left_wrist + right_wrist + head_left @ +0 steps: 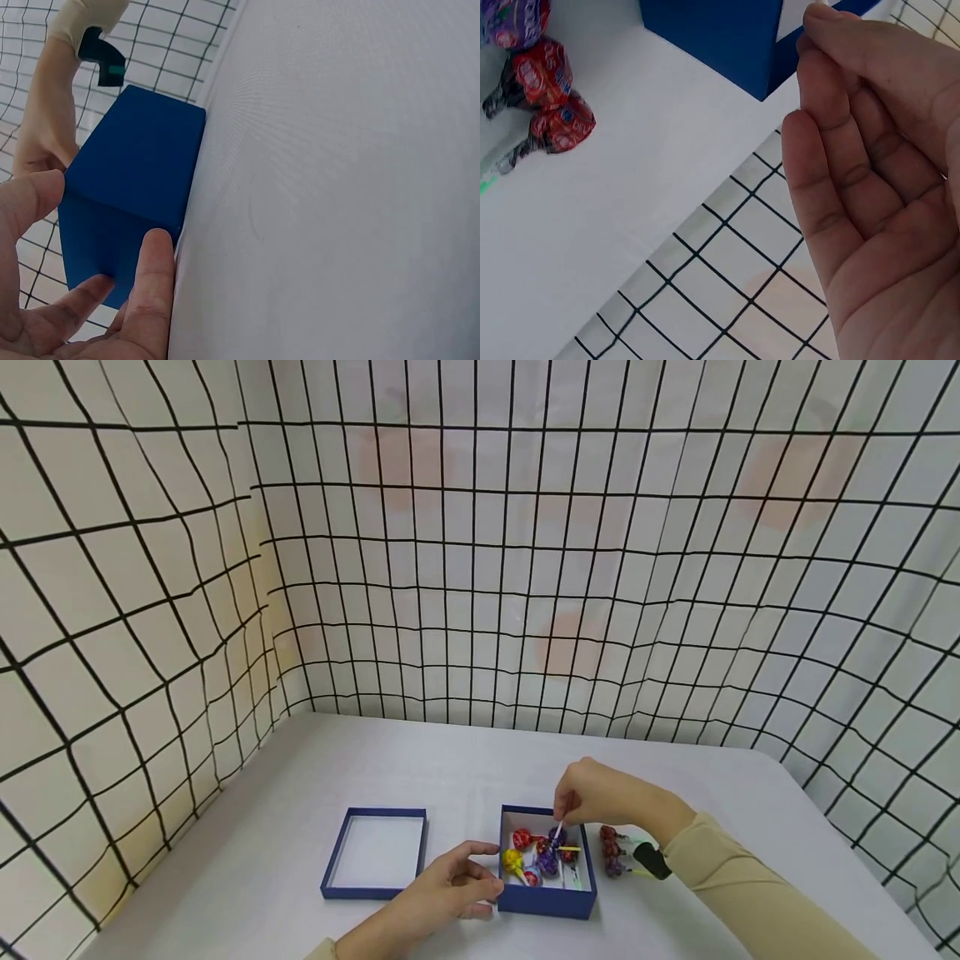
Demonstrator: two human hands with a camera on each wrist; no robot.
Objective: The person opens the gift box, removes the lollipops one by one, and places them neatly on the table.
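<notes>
The right hand [603,793] pinches a white stick [558,830] between thumb and fingertips, over the box's far right part; which purple sweet the stick belongs to is hard to tell. The left hand [453,885] has its fingers spread and loosely bent, the tips touching the box's left side and near corner without wrapping round it.

The box [546,904] stands upright on the table between the hands, rectangular, with smooth, straight blue walls and a white inside. Lollipops lie jumbled in it: a yellow one [513,861] at the left, a red one [521,838] behind it, purple ones [547,862] in the middle and a dark red one near the right wall, their sticks pointing various ways.

Just right of the box lies a row of more lollipops [611,852], round heads in shiny red and purple wrappers, twisted at the neck. To the left, apart from the box, a shallow lid [377,852] lies hollow side up, blue-rimmed and white within.

The table [480,768] has a matte white covering; behind it, black square-meshed netting hangs before pale cloth with faded orange spots.
</notes>
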